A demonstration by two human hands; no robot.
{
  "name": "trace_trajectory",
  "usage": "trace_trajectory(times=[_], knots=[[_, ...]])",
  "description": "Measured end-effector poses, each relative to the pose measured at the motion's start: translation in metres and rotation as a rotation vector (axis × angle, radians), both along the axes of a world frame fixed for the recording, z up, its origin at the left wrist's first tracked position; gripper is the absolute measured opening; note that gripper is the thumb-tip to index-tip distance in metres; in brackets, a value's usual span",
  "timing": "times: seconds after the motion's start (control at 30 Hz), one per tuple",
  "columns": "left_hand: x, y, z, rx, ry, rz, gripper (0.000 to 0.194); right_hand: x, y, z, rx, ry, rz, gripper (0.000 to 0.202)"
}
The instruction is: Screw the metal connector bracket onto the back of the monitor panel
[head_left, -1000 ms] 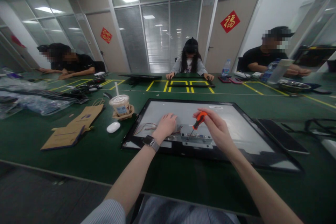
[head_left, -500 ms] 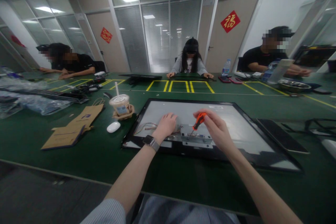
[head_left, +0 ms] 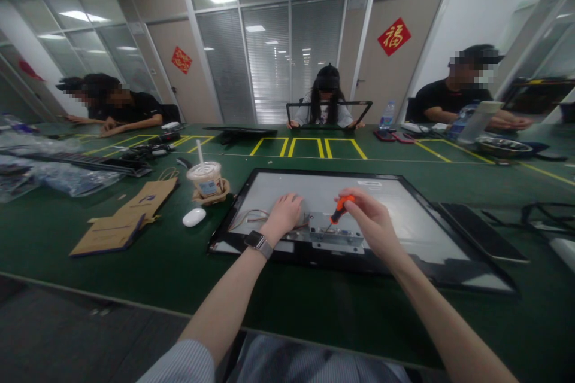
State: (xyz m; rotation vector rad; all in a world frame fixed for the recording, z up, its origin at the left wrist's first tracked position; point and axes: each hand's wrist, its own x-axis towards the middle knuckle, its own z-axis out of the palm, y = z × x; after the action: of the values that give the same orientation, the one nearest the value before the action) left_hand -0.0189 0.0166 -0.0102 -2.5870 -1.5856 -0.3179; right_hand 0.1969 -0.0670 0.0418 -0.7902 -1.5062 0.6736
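A flat display panel (head_left: 404, 215) with a black frame lies back side up on the table in front of me. Near its front edge sits a silver metal bracket (head_left: 321, 221) with screw holes. My right hand (head_left: 371, 218) is closed around an orange and black screwdriver (head_left: 340, 209), held at a tilt with its shaft pointing down at the bracket. The exact spot the tip meets is too small to tell. Left of the bracket, my left hand (head_left: 286, 212) lies on the panel with fingers stretched forward. Thin cables (head_left: 251, 215) run beside and partly under it.
A drink cup (head_left: 205, 179) in a cardboard holder, a white mouse (head_left: 194, 217) and a paper bag (head_left: 130, 212) stand to the left. A dark flat slab (head_left: 480, 230) lies right of the panel. Across the table a person holds a black frame (head_left: 330, 103); others sit at both sides.
My right hand has shifted its grip on the screwdriver slightly, its fingers now less wrapped around the handle. My left hand stays put. The person opposite has raised the black frame upright.
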Motion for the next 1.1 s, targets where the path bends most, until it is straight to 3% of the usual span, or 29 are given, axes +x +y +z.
trace_trajectory(times=[0.2,0.33,0.53,0.73,0.87,1.1], knots=[[-0.0007,-0.0007,0.0017,0.003,0.015,-0.023,0.037,-0.0003,-0.001,0.0029,0.01,-0.005,-0.003,0.026],[0.0004,-0.0022,0.004,-0.004,0.011,-0.01,0.036,-0.0032,-0.0023,0.0023,0.009,0.004,0.008,0.021],[0.0008,-0.0019,0.003,-0.001,0.008,-0.003,0.036,-0.0052,-0.0037,0.0011,0.023,-0.033,-0.094,0.023],[0.0005,-0.0031,0.0048,-0.001,0.018,-0.011,0.036,-0.005,-0.0035,0.0009,0.025,-0.011,-0.005,0.027],[0.0006,-0.0035,0.0046,0.005,0.006,0.004,0.035,-0.0048,-0.0034,0.0009,0.04,-0.032,-0.037,0.021],[-0.0003,-0.0031,0.0037,0.013,0.008,-0.016,0.032,-0.0051,-0.0055,0.0006,0.031,-0.059,0.011,0.032]])
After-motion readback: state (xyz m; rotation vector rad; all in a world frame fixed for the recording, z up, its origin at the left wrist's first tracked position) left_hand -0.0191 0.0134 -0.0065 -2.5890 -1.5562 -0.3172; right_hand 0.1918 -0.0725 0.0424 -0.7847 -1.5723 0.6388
